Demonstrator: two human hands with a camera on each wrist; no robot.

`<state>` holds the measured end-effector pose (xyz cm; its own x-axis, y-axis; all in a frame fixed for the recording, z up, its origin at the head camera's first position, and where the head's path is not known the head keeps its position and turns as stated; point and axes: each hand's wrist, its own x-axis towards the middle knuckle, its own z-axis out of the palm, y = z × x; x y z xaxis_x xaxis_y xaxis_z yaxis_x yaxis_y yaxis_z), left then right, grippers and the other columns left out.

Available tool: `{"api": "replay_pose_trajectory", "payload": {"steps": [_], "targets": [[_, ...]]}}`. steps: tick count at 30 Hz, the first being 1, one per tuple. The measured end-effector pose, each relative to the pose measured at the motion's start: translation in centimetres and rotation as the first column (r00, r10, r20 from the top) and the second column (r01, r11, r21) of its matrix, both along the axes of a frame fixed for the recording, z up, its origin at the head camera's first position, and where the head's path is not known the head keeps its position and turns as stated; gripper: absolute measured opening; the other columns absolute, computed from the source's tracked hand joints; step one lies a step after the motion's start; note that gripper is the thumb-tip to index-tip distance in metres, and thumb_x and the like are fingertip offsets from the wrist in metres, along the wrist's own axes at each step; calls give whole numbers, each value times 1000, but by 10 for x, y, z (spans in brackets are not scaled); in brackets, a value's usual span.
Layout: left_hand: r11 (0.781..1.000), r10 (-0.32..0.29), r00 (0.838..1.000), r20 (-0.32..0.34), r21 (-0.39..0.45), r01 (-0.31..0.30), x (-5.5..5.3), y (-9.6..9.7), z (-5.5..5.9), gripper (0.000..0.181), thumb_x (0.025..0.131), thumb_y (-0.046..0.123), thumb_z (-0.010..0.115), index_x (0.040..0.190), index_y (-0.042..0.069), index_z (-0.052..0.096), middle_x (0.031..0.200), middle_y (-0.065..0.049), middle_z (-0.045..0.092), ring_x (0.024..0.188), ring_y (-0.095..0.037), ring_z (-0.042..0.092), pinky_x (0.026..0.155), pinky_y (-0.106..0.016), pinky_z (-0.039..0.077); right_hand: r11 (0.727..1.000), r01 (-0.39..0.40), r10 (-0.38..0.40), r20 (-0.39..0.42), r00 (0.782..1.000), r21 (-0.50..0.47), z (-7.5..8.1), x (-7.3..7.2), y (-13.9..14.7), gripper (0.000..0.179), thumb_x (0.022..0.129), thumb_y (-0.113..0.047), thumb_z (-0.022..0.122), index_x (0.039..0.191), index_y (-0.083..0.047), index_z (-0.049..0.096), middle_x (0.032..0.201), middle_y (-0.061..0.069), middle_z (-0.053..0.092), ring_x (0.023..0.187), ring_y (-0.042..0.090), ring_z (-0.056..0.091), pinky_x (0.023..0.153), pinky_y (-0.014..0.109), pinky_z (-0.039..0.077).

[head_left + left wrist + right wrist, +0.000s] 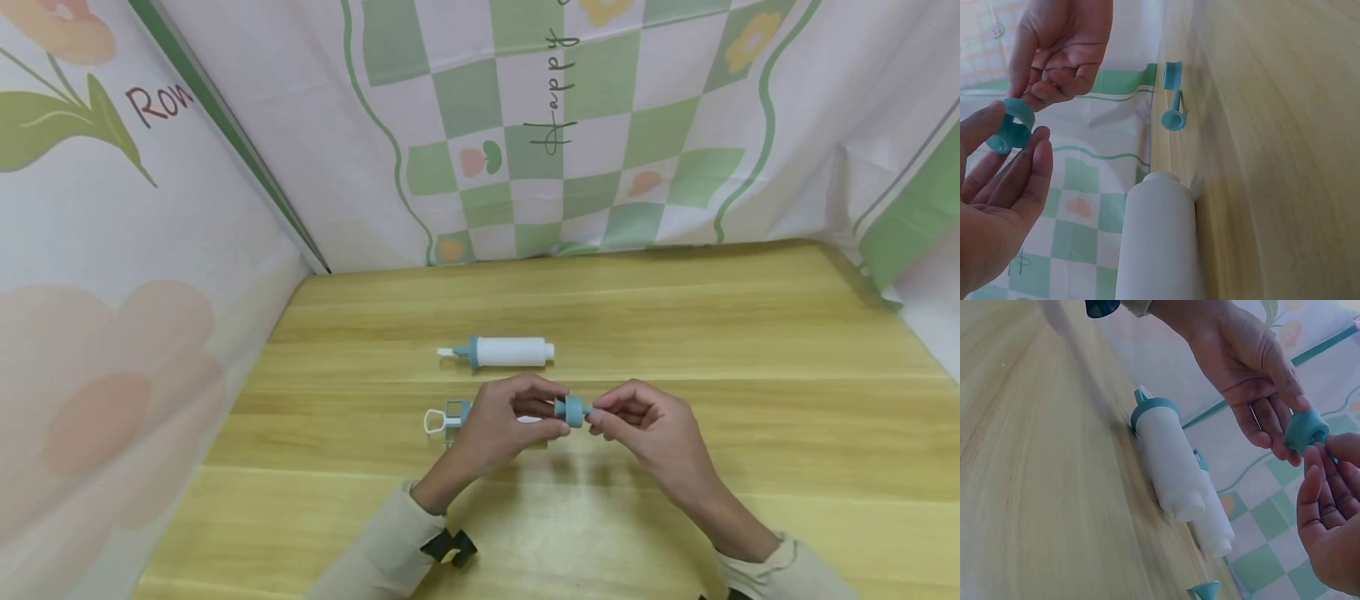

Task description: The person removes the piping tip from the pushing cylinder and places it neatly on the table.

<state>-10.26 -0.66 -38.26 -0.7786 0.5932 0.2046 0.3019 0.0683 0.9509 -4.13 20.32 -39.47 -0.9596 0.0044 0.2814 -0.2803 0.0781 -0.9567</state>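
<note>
A small teal cap (573, 411) with a hollow inside is held between both hands above the wooden table. My left hand (498, 417) grips its wider ring part with thumb and fingers. From the right, my right hand (660, 433) pinches the thin stem end of the teal piece. A white bottle with a teal collar (513, 352) lies on its side beyond the hands. Below the left hand, a second bottle with a white loop (433, 421) is partly hidden. In the left wrist view, a teal ring (1172, 75) and a teal funnel-shaped piece (1174, 119) sit on the table.
The wooden table (675, 317) reaches back to a hanging cloth (592, 167) with green checks. Another printed cloth (150, 250) closes off the left side. Dark straps (450, 548) sit around the sleeves at both wrists.
</note>
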Motion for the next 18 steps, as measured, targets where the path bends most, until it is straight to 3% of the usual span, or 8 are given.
{"api": "replay_pose_trajectory", "payload": {"steps": [18], "targets": [[999,22,999,44,33,-24,-1,0,-4,27,85,-1,78,112,-4,72,104,-13,73,87,-19,73,70,-32,59,1000,-27,27,10,1000,-15,-2,1,-3,12,92,5,68,101,10,62,89,15,70,77,18,69,68,27,57]]}}
